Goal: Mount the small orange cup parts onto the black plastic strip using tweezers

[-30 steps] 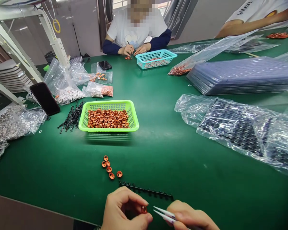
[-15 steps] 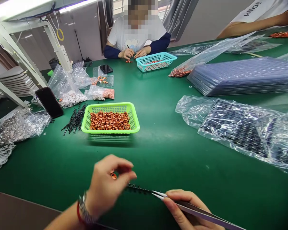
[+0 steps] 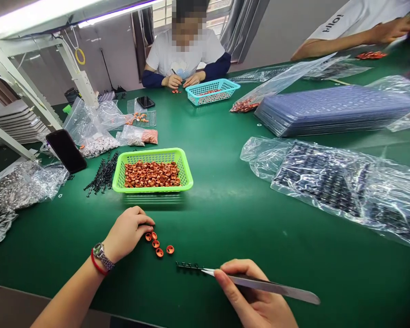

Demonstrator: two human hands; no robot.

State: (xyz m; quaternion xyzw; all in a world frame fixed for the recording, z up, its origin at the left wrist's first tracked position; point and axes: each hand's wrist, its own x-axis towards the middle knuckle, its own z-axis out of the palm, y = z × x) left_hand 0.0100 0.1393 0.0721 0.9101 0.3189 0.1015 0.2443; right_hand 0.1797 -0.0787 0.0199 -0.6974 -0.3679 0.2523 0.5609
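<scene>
My left hand [image 3: 128, 232] rests on the green mat, fingertips curled at a small cluster of orange copper rings [image 3: 158, 243]. Whether a ring is pinched between the fingers is hidden. My right hand [image 3: 253, 298] grips metal tweezers [image 3: 259, 286], whose tips touch a short black plastic strip [image 3: 188, 265] lying flat near the front edge. Behind the loose rings stands a green basket [image 3: 186, 175] filled with several more orange rings.
A phone [image 3: 66, 151], black strips [image 3: 102, 174] and plastic bags lie at the left. Bagged black trays [image 3: 331, 182] and a stack of blue trays [image 3: 335, 109] fill the right. A person works by a teal basket [image 3: 208, 91] across the table; another arm shows top right.
My left hand moved forward and left from the front edge to the loose rings. My right hand swung the tweezers down onto the end of the black strip.
</scene>
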